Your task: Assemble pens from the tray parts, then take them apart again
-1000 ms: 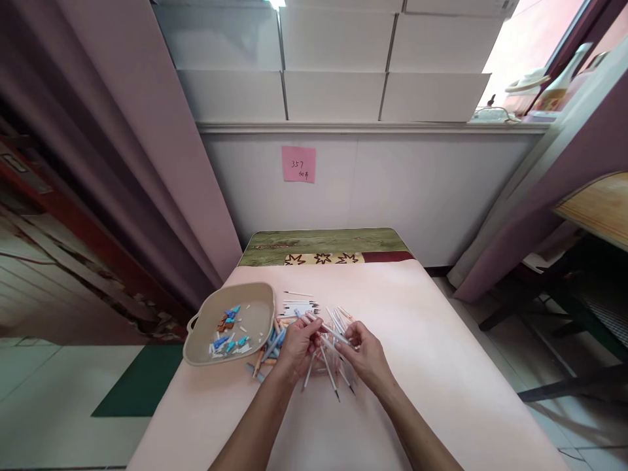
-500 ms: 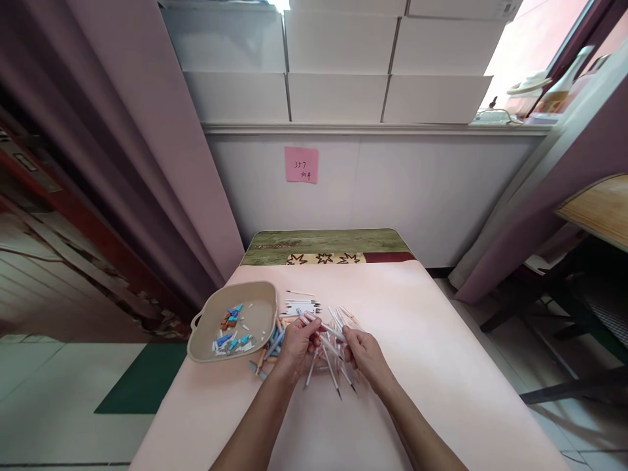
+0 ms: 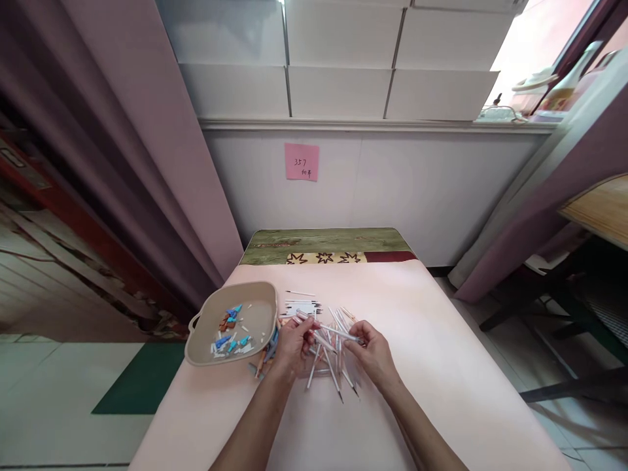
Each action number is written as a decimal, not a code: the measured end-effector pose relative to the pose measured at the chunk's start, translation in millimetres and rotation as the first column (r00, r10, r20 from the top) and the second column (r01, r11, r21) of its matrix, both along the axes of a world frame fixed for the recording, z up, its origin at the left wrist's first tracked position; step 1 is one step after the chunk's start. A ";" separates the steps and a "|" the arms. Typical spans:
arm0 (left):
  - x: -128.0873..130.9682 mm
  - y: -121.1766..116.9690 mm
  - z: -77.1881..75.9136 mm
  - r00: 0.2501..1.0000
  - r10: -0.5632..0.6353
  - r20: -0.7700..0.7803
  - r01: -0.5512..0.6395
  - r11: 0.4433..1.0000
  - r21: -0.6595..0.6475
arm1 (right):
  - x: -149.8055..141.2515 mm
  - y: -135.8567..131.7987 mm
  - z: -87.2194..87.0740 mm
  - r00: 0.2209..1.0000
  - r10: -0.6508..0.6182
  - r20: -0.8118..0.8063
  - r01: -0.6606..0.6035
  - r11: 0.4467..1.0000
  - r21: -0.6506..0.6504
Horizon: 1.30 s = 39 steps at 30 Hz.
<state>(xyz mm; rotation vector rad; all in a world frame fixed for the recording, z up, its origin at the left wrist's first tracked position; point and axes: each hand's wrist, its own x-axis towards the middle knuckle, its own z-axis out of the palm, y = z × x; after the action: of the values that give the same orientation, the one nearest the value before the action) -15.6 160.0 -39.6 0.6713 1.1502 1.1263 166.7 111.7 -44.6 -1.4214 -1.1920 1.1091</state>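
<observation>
My left hand (image 3: 293,347) is closed around a pale pen barrel (image 3: 303,316). My right hand (image 3: 373,353) pinches the right end of a thin white pen refill (image 3: 336,331), whose other end meets the barrel at my left fingers. Whether it sits inside the barrel I cannot tell. Beneath both hands lies a loose pile of pale barrels and white dark-tipped refills (image 3: 333,376). Beyond my left hand, more refills (image 3: 301,303) lie in a row. Orange and blue barrels (image 3: 267,356) are partly hidden by my left hand and forearm.
A beige tray (image 3: 201,353) at the left holds small blue, brown and white pieces (image 3: 230,320). A pink cloth (image 3: 441,392) covers most of the table. A wall with a pink note (image 3: 301,162) stands behind, and a wooden-topped table (image 3: 598,209) is at the right.
My right hand moved in toward the left one along the pale piece, then back out to the right, where the thin white refill now shows between the hands. The left hand keeps its hold.
</observation>
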 end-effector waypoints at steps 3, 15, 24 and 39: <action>-6.1 1.6 2.0 0.999 0.039 -0.018 -0.039 0.999 0.015 | 15.4 -0.2 -1.6 0.990 -0.104 0.095 0.102 0.995 0.018; 1.0 -3.1 2.3 0.997 0.073 -0.020 -0.072 0.996 0.048 | 11.4 -9.5 0.6 0.776 -0.177 0.606 0.191 0.981 0.041; 3.9 -5.9 3.5 0.998 0.067 -0.013 -0.067 0.997 0.043 | 27.1 -28.4 19.2 0.792 -0.185 0.582 0.176 0.982 0.073; 9.0 -7.7 7.7 0.999 0.007 0.053 -0.009 0.999 0.038 | 14.6 -29.0 2.3 0.831 -0.205 0.518 0.159 0.978 0.132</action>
<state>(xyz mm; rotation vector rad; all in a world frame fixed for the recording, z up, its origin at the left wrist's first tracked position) -6.6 152.2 -31.9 0.6634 1.0892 1.1685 181.2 82.7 -42.3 -1.7998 -1.4226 0.5309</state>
